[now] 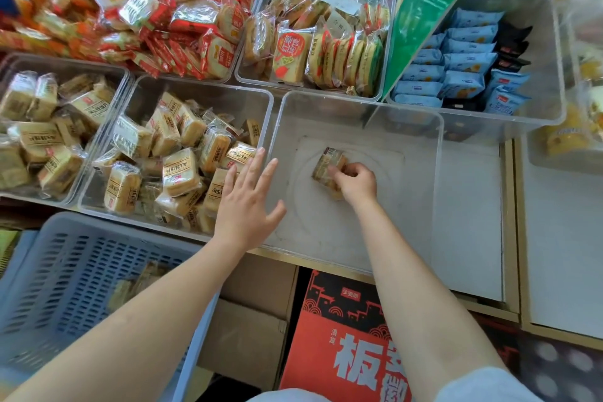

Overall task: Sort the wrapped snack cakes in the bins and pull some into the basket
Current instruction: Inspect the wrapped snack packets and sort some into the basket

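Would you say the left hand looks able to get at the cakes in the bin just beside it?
Probably yes: the left hand hovers open above the open-topped bin, its cakes uncovered.

Big white "板" w/ small "清真" on red carton (346, 352) under shelf.

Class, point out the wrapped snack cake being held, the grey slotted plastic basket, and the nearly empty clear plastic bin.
wrapped snack cake (326, 161): head view, upper wrapper.
grey slotted plastic basket (70, 266): head view, slotted wall.
clear plastic bin (359, 228): head view, bare floor.
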A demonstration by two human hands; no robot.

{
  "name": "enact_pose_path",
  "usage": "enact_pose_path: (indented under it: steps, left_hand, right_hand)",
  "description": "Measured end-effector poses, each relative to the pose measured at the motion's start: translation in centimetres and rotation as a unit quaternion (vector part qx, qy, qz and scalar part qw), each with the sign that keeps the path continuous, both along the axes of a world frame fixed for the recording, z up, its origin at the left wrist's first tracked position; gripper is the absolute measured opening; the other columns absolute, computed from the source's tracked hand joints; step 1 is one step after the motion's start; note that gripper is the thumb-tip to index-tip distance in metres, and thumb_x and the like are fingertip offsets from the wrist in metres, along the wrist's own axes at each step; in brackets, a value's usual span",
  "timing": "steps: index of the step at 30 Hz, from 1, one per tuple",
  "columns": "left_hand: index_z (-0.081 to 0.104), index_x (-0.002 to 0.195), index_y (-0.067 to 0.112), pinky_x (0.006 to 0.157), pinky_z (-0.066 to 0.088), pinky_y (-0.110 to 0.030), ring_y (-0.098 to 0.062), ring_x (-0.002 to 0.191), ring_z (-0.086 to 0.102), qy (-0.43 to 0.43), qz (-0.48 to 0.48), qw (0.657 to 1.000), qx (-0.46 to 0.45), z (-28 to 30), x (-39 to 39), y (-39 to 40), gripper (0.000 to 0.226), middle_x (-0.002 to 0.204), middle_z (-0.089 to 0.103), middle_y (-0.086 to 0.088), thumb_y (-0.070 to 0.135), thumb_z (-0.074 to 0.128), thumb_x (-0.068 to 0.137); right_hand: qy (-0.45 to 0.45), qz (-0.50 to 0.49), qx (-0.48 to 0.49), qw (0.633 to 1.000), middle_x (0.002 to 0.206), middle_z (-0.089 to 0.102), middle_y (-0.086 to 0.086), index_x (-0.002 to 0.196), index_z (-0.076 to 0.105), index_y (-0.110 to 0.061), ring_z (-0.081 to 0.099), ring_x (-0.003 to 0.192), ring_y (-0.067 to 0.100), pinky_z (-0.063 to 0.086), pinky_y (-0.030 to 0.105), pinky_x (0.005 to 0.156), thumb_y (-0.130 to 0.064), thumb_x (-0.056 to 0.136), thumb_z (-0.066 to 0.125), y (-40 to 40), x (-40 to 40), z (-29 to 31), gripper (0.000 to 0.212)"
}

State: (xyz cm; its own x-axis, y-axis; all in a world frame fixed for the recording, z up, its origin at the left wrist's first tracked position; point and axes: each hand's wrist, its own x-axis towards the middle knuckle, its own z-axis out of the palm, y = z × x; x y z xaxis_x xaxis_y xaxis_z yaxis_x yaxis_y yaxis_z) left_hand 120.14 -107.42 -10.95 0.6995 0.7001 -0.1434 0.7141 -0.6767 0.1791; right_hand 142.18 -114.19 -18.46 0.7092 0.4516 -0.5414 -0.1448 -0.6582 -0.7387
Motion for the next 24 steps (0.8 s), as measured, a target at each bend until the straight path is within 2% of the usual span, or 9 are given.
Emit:
enact_pose_path:
  steps: [3, 7, 12, 16, 19, 21, 24]
  left_hand:
    - [0.012, 0.165, 0.028, 0.128, -0.009, -0.039, -0.016, 0.159, -0.001, 0.004, 0.0, 1.0, -0.001, 0.0, 0.0, -0.1, 0.081, 0.173, -0.005, 0.003, 0.059, 0.028, 0.092]
    - [0.012, 0.165, 0.027, 0.127, -0.01, -0.038, -0.016, 0.159, 0.0, 0.0, 0.0, 1.0, -0.004, 0.0, 0.0, 0.0, 0.081, 0.173, -0.005, 0.003, 0.058, 0.029, 0.092]
    - [0.011, 0.165, 0.027, 0.126, -0.012, -0.036, -0.015, 0.159, -0.002, -0.002, 0.002, 1.0, 0.0, -0.1, 0.0, 0.0, 0.08, 0.173, -0.006, 0.004, 0.058, 0.028, 0.093]
    - [0.012, 0.165, 0.027, 0.125, -0.014, -0.035, -0.015, 0.159, 0.0, -0.008, 0.001, 1.0, 0.004, -0.1, 0.0, -0.1, 0.08, 0.173, -0.004, 0.003, 0.058, 0.028, 0.093]
    - [0.013, 0.165, 0.028, 0.125, -0.014, -0.035, -0.016, 0.159, 0.0, -0.007, 0.0, 1.0, -0.001, 0.0, 0.0, -0.1, 0.079, 0.173, -0.003, 0.003, 0.058, 0.025, 0.093]
    - [0.014, 0.164, 0.03, 0.126, -0.013, -0.037, -0.017, 0.159, -0.002, 0.005, -0.003, 1.0, 0.0, 0.1, 0.1, 0.0, 0.077, 0.173, -0.004, 0.002, 0.059, 0.022, 0.093]
    - [0.012, 0.164, 0.035, 0.125, -0.016, -0.041, -0.021, 0.158, -0.013, 0.062, -0.012, 0.998, 0.024, 0.9, -0.9, -0.2, 0.072, 0.172, -0.012, 0.001, 0.058, 0.012, 0.095]
  right_hand:
    - [0.037, 0.016, 0.025, 0.999, 0.087, 0.065, 0.005, 0.074, 0.059, -0.017, 0.058, 0.079, 0.02, 0.044, 0.026, 0.071, -0.032, 0.079, 0.087, 1.0, -1.0, 0.2, 0.033]
    - [0.09, 0.052, 0.057, 0.993, 0.096, 0.067, 0.007, 0.089, 0.062, -0.013, 0.062, 0.086, 0.022, 0.052, 0.033, 0.081, -0.025, 0.08, 0.087, 2.4, -2.9, 0.6, 0.03]
    - [0.105, 0.071, 0.063, 0.99, 0.102, 0.07, 0.006, 0.081, 0.056, -0.026, 0.069, 0.095, 0.026, 0.056, 0.039, 0.089, -0.03, 0.083, 0.083, 2.9, -4.2, 0.5, 0.028]
    - [0.123, 0.072, 0.075, 0.987, 0.104, 0.072, 0.01, 0.085, 0.057, -0.024, 0.07, 0.092, 0.026, 0.058, 0.039, 0.084, -0.027, 0.084, 0.082, 2.2, -3.8, 0.4, 0.025]
    - [0.141, 0.072, 0.067, 0.985, 0.103, 0.074, 0.012, 0.084, 0.057, -0.025, 0.072, 0.094, 0.03, 0.06, 0.045, 0.085, -0.036, 0.077, 0.08, 1.6, -4.4, 0.4, 0.027]
    - [0.15, 0.076, 0.056, 0.984, 0.102, 0.073, 0.01, 0.087, 0.059, -0.024, 0.07, 0.094, 0.029, 0.057, 0.042, 0.085, -0.042, 0.074, 0.077, 1.2, -4.8, 0.4, 0.029]
    - [0.158, 0.066, 0.055, 0.984, 0.106, 0.071, 0.009, 0.098, 0.061, -0.019, 0.067, 0.092, 0.025, 0.054, 0.036, 0.079, -0.035, 0.085, 0.075, 0.4, -5.7, 1.3, 0.025]
